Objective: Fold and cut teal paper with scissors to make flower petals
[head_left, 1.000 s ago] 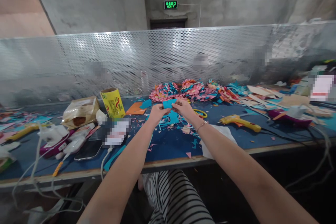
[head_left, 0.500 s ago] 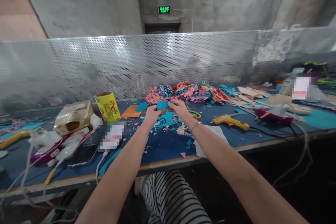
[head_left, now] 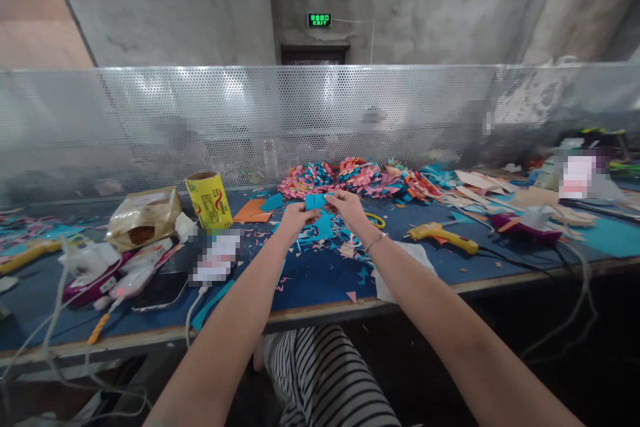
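Between my two hands is a small blue piece of paper, raised over the table with what looks like a crease or slit near its middle. My left hand pinches its left side, while my right hand grips the right side with thumb and fingers. Just below lie blue paper scraps mixed with pink bits. Behind the hands sit bunches of pink and blue cut paper. A yellow-handled tool lies partly hidden behind my right hand.
A yellow glue gun and a purple holder lie to the right. On the left stand a yellow roll, a brown package and a phone with cables. A perforated metal panel closes the back.
The blue paper stays held in both hands; a line across its middle now shows. The whole view has shifted slightly, with little other movement.
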Tool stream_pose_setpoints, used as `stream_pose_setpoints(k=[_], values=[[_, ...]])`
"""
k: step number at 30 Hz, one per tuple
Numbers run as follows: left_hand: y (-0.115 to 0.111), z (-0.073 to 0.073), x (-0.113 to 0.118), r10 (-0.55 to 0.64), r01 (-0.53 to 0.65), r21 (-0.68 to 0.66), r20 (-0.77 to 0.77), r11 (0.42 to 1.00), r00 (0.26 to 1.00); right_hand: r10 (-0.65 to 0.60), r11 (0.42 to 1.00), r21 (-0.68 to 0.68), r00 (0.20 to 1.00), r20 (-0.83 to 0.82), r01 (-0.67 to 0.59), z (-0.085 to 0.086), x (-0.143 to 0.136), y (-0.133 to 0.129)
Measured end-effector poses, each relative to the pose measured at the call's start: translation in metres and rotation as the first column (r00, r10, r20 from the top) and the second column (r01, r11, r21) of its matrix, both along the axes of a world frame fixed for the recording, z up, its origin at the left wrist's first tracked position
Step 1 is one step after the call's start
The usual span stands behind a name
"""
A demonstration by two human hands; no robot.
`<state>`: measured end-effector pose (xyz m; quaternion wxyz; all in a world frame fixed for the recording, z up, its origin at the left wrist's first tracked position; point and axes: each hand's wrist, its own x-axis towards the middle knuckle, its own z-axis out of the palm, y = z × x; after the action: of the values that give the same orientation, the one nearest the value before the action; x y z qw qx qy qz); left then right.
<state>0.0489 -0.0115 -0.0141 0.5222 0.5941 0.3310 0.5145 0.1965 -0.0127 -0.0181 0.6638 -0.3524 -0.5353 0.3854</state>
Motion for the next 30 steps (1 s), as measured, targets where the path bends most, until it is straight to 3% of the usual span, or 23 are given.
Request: stream_pose_setpoints(k=[10,19,23,26,28,30], values=[[0.002,-0.003,0.0,0.045,-0.042,0.104,-0.025,0.994,0.999,0.001,1.0,0.002,1.0,0.008,-0.001,0.001,-0.001,-0.003],[0.004,-0.002,-0.003,0.131,-0.092,0.204,-0.185,0.975,0.974,0.048,0.999,0.014,0.999,-0.019,-0.048,0.0,0.001,-0.004],[0.006,-0.004,-0.003,0.108,-0.077,0.162,-0.192,0.984,0.975,-0.038,0.999,0.012,0.99,0.136,0.036,-0.002,0.005,0.001],[0.007,-0.007,-0.005,0.134,-0.093,0.201,-0.198,0.975,0.971,-0.176,0.984,0.079,0.924,0.341,0.158,-0.001,0.007,0.0],[0.009,-0.008,-0.008,0.165,-0.126,0.212,-0.179,0.969,0.97,-0.321,0.945,0.201,0.855,0.406,0.26,0.007,0.011,-0.004],[0.01,-0.009,-0.01,0.178,-0.151,0.176,-0.15,0.973,0.973,-0.463,0.872,0.342,0.817,0.345,0.349,0.025,0.021,-0.009]])
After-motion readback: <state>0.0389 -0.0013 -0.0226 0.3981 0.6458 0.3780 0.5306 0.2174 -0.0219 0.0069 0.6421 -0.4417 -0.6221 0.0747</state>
